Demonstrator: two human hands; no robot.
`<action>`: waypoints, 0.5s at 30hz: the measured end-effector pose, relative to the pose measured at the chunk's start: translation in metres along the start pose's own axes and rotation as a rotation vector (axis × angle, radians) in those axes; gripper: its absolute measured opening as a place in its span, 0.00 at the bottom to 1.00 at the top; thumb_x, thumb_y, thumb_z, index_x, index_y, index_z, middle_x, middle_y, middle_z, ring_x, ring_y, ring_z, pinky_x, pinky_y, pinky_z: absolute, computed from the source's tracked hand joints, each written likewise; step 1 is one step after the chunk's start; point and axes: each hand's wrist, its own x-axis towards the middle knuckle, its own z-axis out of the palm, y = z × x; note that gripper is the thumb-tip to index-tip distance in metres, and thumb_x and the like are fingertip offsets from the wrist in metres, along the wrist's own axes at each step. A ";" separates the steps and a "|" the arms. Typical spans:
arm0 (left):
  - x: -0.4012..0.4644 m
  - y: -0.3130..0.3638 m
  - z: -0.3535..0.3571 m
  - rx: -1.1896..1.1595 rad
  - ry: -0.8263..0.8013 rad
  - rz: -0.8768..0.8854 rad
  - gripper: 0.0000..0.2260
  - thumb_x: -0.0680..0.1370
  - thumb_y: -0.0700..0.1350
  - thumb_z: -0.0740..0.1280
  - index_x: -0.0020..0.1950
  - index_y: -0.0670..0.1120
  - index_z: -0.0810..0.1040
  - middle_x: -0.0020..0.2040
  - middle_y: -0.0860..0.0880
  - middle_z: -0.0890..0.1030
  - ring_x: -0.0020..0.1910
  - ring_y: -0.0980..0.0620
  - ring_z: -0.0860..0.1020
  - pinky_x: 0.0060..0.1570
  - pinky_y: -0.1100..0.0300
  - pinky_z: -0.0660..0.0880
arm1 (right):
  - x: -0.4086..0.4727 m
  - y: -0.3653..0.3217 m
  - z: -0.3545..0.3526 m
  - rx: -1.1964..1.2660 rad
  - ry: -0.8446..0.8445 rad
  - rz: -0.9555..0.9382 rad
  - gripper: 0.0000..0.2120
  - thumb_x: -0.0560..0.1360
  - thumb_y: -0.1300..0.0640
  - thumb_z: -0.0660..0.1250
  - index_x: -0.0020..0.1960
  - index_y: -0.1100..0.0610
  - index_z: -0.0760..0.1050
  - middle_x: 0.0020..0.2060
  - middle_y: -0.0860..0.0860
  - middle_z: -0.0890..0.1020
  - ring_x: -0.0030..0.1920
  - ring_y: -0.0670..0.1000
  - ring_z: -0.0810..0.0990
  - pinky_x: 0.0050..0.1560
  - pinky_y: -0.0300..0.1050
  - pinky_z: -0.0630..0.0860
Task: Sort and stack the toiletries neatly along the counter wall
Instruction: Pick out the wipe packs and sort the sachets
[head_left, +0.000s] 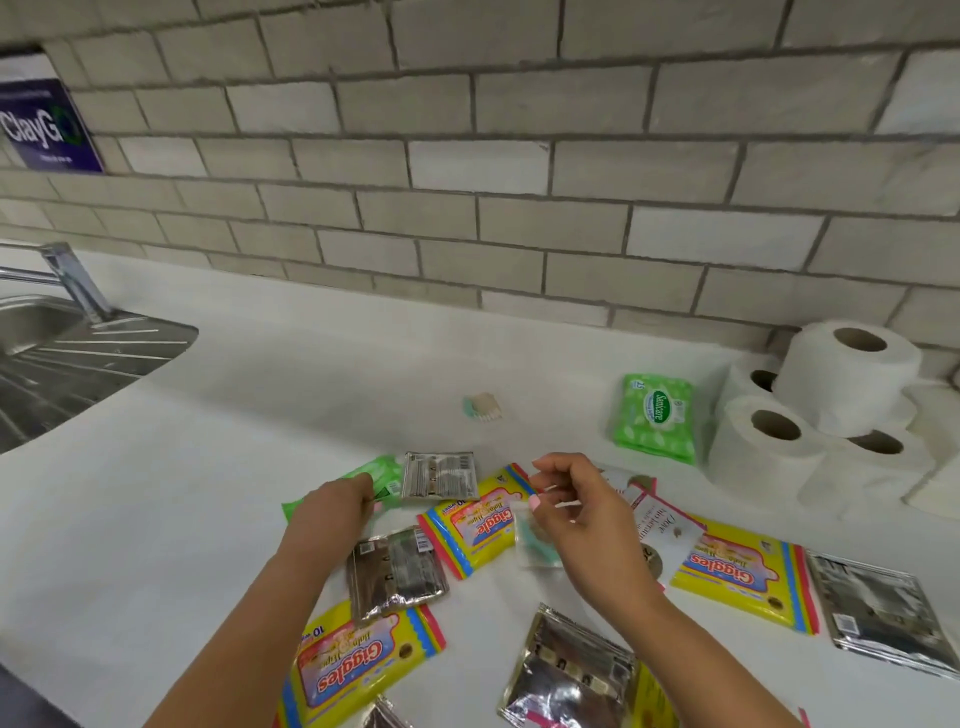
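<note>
While your right hand (582, 525) pinches the light, floppy clear packet (535, 540), your left hand (337, 506) grips the soft green pack (374, 480); hold edges; slippery film.

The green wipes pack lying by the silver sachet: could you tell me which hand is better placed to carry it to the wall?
Left. The left hand already grips the green wipes pack; the right hand pinches a small clear packet.

A single view is given — taken from head height, angled forward and down across the white table (218, 467) toward the tiled wall (467, 156). The near edge is seen close up, with wide-angle bending toward the sink (78, 353) at the left.
</note>
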 end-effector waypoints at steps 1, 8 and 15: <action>-0.001 -0.002 -0.003 -0.032 0.019 -0.013 0.07 0.79 0.50 0.61 0.49 0.48 0.73 0.48 0.45 0.81 0.47 0.44 0.78 0.41 0.58 0.70 | 0.001 0.000 0.001 -0.004 -0.003 0.002 0.20 0.73 0.68 0.65 0.48 0.41 0.74 0.43 0.41 0.81 0.44 0.37 0.78 0.47 0.45 0.79; 0.004 -0.024 -0.052 -0.153 0.009 -0.023 0.09 0.80 0.50 0.61 0.40 0.53 0.73 0.37 0.50 0.77 0.39 0.48 0.74 0.37 0.59 0.66 | 0.008 -0.004 0.003 -0.003 -0.050 0.008 0.18 0.72 0.68 0.66 0.49 0.44 0.74 0.44 0.43 0.81 0.42 0.38 0.77 0.43 0.32 0.74; 0.010 -0.002 -0.092 -0.359 -0.102 0.100 0.13 0.81 0.48 0.59 0.37 0.55 0.73 0.36 0.51 0.78 0.36 0.53 0.75 0.34 0.62 0.69 | 0.022 -0.016 0.022 0.015 -0.211 0.041 0.14 0.72 0.59 0.71 0.50 0.43 0.72 0.48 0.41 0.79 0.44 0.38 0.77 0.46 0.32 0.75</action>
